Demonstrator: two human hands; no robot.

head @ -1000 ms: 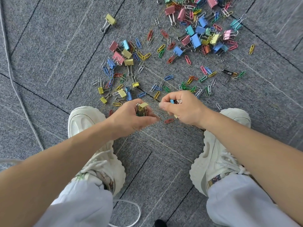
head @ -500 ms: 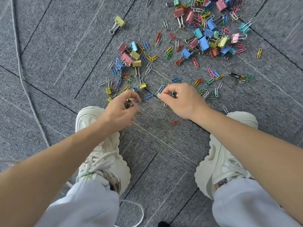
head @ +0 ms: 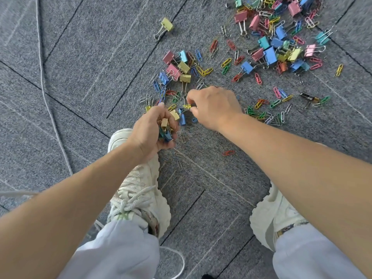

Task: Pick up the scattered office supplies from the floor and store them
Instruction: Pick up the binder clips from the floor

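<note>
Left hand: my left hand [head: 151, 133] is curled round a bunch of yellow and blue metal binder clips [head: 165, 127]. My fingers are clamped on it just past the toe of my left white sneaker [head: 138, 188], and it is the same bunch I was holding a second ago.
Right hand: my right hand [head: 215, 107] has slid up and left from the paper clips it was picking at half a second ago. Thumb and forefinger now pinch a small yellow binder clip [head: 186, 106], and I cannot tell whether anything else is tucked in the palm.
Near scatter: mixed coloured binder clips and paper clips [head: 181, 69] lie on the grey carpet tiles [head: 80, 57], just beyond my fingertips.
Far scatter: a denser heap of coloured clips [head: 281, 41] sits at the upper right, well apart from both hands.
Strays: a lone yellow binder clip [head: 167, 24] lies off by itself. A red paper clip [head: 228, 152] lies beside my right forearm, where it was before.
Edges: my right white sneaker [head: 277, 214] is below the forearm, and a grey cord [head: 44, 87] trails along the left.
</note>
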